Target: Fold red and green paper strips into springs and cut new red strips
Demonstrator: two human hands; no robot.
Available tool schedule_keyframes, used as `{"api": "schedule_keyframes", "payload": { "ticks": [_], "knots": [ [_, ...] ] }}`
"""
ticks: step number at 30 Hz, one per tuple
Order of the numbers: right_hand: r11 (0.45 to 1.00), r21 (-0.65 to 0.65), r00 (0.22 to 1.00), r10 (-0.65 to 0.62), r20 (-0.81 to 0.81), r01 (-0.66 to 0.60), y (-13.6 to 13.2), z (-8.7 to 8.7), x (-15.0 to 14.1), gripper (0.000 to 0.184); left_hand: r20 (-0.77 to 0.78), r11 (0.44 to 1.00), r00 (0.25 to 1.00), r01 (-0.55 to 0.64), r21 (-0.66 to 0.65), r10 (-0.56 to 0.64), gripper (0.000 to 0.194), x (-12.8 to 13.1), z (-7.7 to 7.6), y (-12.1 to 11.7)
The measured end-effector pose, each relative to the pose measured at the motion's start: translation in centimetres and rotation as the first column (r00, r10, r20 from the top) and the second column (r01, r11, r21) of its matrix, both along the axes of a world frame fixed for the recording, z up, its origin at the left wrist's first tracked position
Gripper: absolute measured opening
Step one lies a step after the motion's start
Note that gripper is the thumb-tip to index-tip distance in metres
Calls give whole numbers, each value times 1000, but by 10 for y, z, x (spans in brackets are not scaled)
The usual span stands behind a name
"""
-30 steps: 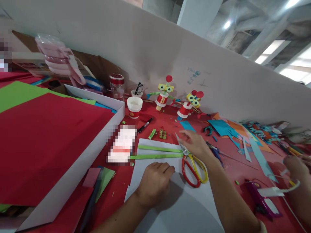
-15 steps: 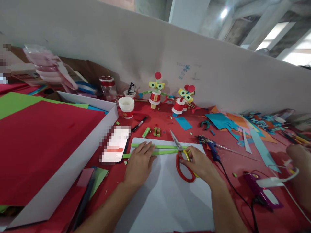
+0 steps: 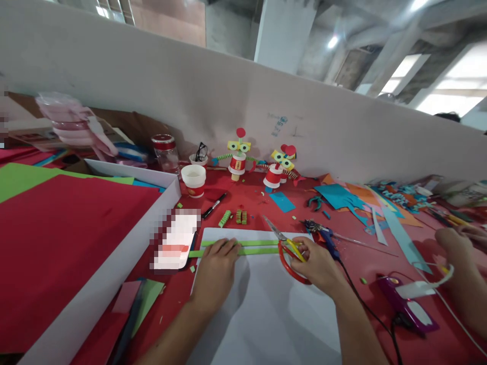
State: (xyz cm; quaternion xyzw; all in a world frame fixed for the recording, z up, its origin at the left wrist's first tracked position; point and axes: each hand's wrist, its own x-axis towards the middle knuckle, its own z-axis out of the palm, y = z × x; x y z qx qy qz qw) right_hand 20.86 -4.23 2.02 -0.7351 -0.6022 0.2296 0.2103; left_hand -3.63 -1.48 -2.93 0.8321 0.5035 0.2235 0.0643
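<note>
Two light green paper strips (image 3: 258,251) lie side by side across a white sheet (image 3: 266,314). My left hand (image 3: 219,263) rests flat on the strips near their left part, fingers stretched out. In my right hand (image 3: 312,261) is a pair of scissors (image 3: 293,261) with one red and one yellow handle loop. The blades point up and left over the right part of the strips and look closed. Folded green paper springs (image 3: 241,217) lie just beyond the sheet.
A phone (image 3: 178,238) and a marker (image 3: 214,205) lie left of the sheet; a white box (image 3: 167,195) holds coloured paper. Paper-cup figures (image 3: 238,165) stand by the wall. A glue gun (image 3: 327,238), a power strip (image 3: 409,304) and another person's hand (image 3: 452,248) are at right.
The two strips have come nearer parallel on the sheet. My right hand has turned the scissors slightly, and the view has tilted up a little. My left hand stays on the strips.
</note>
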Motion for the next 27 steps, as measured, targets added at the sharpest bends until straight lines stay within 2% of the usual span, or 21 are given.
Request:
{"api": "schedule_keyframes", "payload": {
  "ticks": [4,8,11,14,17,20,23,24,25,27],
  "knots": [
    [997,79,999,5,-35,-2,22,2,-3,43,-14,997,1000,15,-70,-16,41,-1,6,0],
    [990,47,974,119,195,-130,72,12,-24,39,6,993,1000,24,-113,-23,43,-2,6,2],
    [978,38,943,187,277,-206,110,17,-38,33,30,994,999,19,-108,-16,43,-2,3,2],
    [964,53,916,231,329,-262,137,11,-44,35,29,994,999,18,-108,-15,44,-2,2,1],
    [961,76,904,220,368,-265,150,-3,-45,43,31,996,999,25,-86,-23,47,0,2,-2],
    [971,88,904,171,392,-222,143,-14,-45,41,75,998,996,43,-48,-39,45,4,0,-5],
    [965,198,915,83,395,-173,114,-19,-52,33,125,997,991,62,-43,-56,37,6,0,-9],
    [934,320,927,27,374,-157,100,-20,-55,30,134,996,989,72,-55,-64,35,7,0,-10],
    [881,449,942,-9,334,-151,87,-22,-59,27,140,994,987,85,-70,-75,35,7,-1,-11],
    [783,581,952,47,301,-223,62,-25,-65,24,157,989,982,117,-90,-102,36,6,-2,-11]
  ]
}}
